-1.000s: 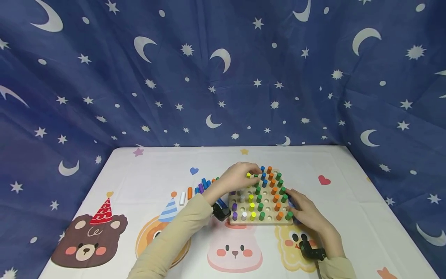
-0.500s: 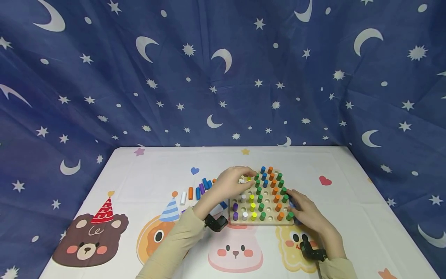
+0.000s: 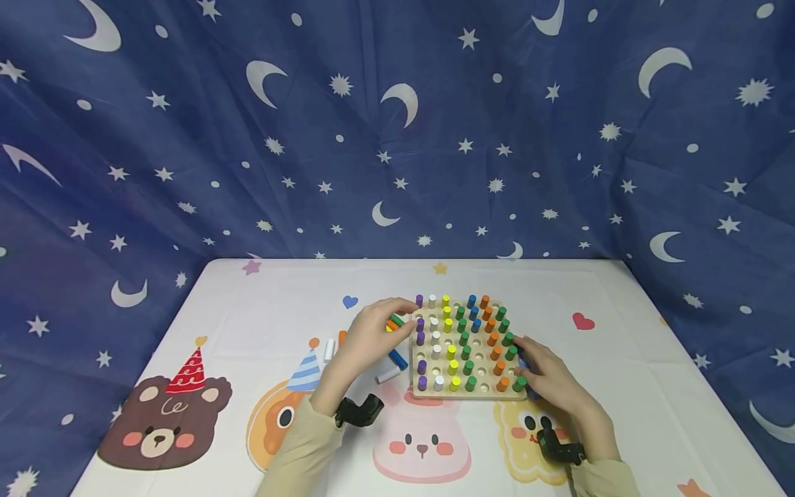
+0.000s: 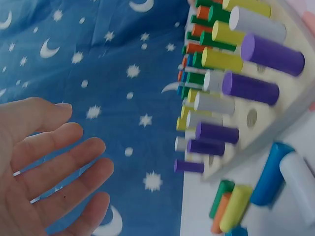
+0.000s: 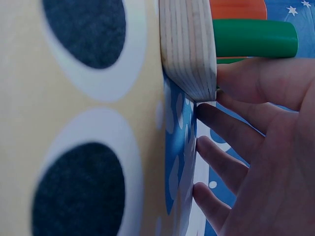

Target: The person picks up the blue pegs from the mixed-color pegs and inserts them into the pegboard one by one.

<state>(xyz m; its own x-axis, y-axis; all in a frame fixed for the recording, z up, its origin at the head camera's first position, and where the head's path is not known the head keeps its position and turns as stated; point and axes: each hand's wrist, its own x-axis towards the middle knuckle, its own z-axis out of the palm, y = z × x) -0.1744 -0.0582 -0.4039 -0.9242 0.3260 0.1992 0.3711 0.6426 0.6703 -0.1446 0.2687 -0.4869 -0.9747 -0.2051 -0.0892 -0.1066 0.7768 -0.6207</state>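
Observation:
A wooden pegboard (image 3: pixel 468 395) lies on the table with upright columns of purple, white, yellow, green, blue and orange pegs; several holes show bare. Beside its left edge is my left hand (image 3: pixel 373 338), above loose pegs, nothing visible in its fingers. The left wrist view shows that hand (image 4: pixel 54 157) with fingers spread and slightly bent, apart from the purple pegs (image 4: pixel 273 54). My right hand (image 3: pixel 549 373) rests at the board's right edge. In the right wrist view its thumb touches the board's layered side (image 5: pixel 189 49), just below a green peg (image 5: pixel 258 38).
Loose pegs lie left of the board, including a white peg (image 3: pixel 388 375), a blue peg (image 3: pixel 397 359) and an orange peg (image 3: pixel 342 337), partly behind the left hand. Cartoon animals are printed on the white tablecloth (image 3: pixel 522 283). A blue star curtain (image 3: pixel 397 138) hangs behind.
My left hand has moved left from over the back of the board to its left side, uncovering purple, white and yellow pegs. The right hand has stayed at the board's right edge.

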